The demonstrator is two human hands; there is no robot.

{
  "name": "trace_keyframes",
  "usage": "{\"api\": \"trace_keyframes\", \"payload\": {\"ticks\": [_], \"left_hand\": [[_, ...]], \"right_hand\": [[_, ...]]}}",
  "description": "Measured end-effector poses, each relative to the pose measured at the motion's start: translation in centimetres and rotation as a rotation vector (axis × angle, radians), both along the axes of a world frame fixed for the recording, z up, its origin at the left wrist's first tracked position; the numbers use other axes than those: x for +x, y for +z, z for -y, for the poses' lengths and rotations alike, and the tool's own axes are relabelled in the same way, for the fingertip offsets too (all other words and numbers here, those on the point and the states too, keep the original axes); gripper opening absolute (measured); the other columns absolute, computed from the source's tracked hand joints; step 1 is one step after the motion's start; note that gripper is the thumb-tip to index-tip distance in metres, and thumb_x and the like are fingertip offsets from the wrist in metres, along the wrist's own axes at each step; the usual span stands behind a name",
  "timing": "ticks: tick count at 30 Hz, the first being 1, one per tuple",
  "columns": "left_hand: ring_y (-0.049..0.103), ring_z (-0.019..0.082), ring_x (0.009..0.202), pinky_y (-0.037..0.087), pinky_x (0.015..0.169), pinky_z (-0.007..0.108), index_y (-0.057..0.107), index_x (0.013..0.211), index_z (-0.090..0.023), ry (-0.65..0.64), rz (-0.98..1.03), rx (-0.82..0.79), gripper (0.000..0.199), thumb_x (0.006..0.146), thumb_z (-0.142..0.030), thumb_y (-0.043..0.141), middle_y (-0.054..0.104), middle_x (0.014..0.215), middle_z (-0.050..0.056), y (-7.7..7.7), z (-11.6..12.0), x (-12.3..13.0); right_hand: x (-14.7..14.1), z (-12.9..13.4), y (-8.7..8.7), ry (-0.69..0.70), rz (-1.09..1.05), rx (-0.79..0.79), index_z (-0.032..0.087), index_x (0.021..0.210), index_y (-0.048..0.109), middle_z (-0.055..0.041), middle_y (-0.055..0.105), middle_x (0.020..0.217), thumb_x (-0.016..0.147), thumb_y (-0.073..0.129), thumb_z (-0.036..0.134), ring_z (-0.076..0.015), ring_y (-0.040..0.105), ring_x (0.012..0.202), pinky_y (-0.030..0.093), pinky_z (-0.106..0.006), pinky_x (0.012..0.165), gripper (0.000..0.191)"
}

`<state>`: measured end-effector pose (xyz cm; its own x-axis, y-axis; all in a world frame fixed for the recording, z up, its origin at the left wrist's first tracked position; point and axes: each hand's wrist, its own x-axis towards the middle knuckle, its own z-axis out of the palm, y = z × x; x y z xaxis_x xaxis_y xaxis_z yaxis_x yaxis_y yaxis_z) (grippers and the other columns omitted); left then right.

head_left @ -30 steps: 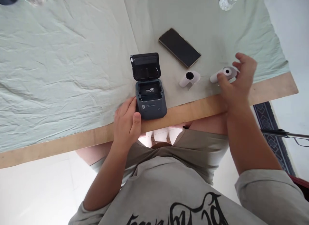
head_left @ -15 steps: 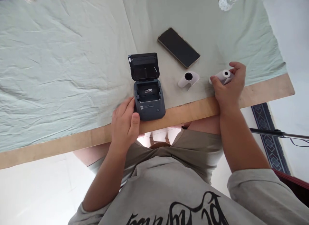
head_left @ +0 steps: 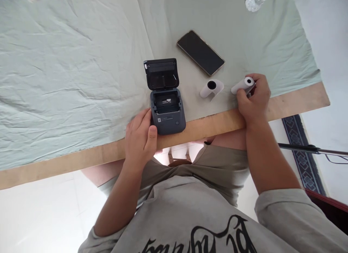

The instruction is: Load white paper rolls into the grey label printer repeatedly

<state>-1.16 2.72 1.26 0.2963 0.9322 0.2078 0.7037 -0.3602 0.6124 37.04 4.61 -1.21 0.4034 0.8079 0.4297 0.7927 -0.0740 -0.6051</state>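
Note:
A dark blue printer (head_left: 169,120) stands at the table edge, its black lid (head_left: 162,74) raised and its inner compartment showing. Against its left side rests my left hand (head_left: 140,139), fingers spread, gripping nothing. My right hand (head_left: 254,97) pinches the right-hand white paper roll (head_left: 240,86) between thumb and fingers, with the roll's end hole facing up and right. Another white roll (head_left: 206,90), with a dark, wider core and a loose curled end, lies between the printer and my right hand.
A phone (head_left: 200,52) with a dark screen lies behind the rolls. Clear plastic (head_left: 256,0) is at the back right, and more at the top left. A green cloth (head_left: 81,64) covers the table up to its wooden edge (head_left: 67,159).
My right hand has moved slightly left and its fingers have closed in around the right-hand roll. My left hand and the printer have stayed in place.

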Motion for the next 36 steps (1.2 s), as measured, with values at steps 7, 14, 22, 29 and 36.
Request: {"api": "trace_keyframes", "payload": {"ticks": [7, 14, 22, 29, 36], "left_hand": [[0.062, 0.035, 0.137, 0.046, 0.114, 0.050, 0.061, 0.149, -0.013, 0.005, -0.018, -0.013, 0.083, 0.109, -0.067, 0.013, 0.064, 0.149, 0.019, 0.2, 0.0, 0.1], [0.062, 0.036, 0.136, 0.045, 0.115, 0.052, 0.062, 0.148, -0.011, 0.007, -0.021, -0.008, 0.085, 0.109, -0.068, 0.013, 0.064, 0.149, 0.021, 0.1, 0.0, 0.1], [0.060, 0.036, 0.138, 0.043, 0.117, 0.052, 0.060, 0.150, -0.013, -0.023, -0.025, -0.023, 0.083, 0.109, -0.069, 0.014, 0.063, 0.150, 0.020, 0.1, 0.0, -0.1], [0.058, 0.035, 0.140, 0.044, 0.115, 0.051, 0.057, 0.152, -0.013, -0.042, -0.034, -0.040, 0.077, 0.110, -0.062, 0.015, 0.061, 0.152, 0.020, 0.2, 0.2, -0.2], [0.058, 0.037, 0.139, 0.044, 0.116, 0.052, 0.056, 0.151, -0.007, -0.033, -0.066, -0.049, 0.066, 0.108, -0.054, 0.036, 0.061, 0.151, 0.021, 0.1, 0.3, -0.1]], "right_hand": [[-0.1, 0.1, 0.5, 0.097, 0.068, 0.025, 0.027, 0.113, 0.069, -0.0100, 0.063, 0.105, 0.080, 0.066, 0.024, -0.0262, 0.059, 0.096, 0.055, -0.051, 0.089, 0.033], [0.4, 0.1, -0.2, 0.036, 0.005, 0.002, 0.028, 0.127, 0.061, -0.0091, 0.067, 0.115, 0.079, 0.072, 0.032, -0.0249, 0.065, 0.089, 0.057, -0.048, 0.081, 0.049], [-0.2, 0.2, 0.5, 0.059, -0.095, 0.011, 0.032, 0.116, 0.060, -0.0038, 0.074, 0.104, 0.083, 0.072, 0.036, -0.0211, 0.064, 0.084, 0.054, -0.044, 0.081, 0.035], [-5.5, 1.6, 4.1, 0.196, -0.089, 0.142, 0.027, 0.104, 0.064, -0.0050, 0.071, 0.094, 0.091, 0.069, 0.054, -0.0223, 0.067, 0.082, 0.056, -0.045, 0.077, 0.030], [-15.8, -0.3, 7.0, 0.635, 0.108, 0.072, 0.032, 0.103, 0.059, -0.0003, 0.078, 0.108, 0.096, 0.063, 0.032, -0.0221, 0.075, 0.097, 0.059, -0.043, 0.085, 0.009]]}}
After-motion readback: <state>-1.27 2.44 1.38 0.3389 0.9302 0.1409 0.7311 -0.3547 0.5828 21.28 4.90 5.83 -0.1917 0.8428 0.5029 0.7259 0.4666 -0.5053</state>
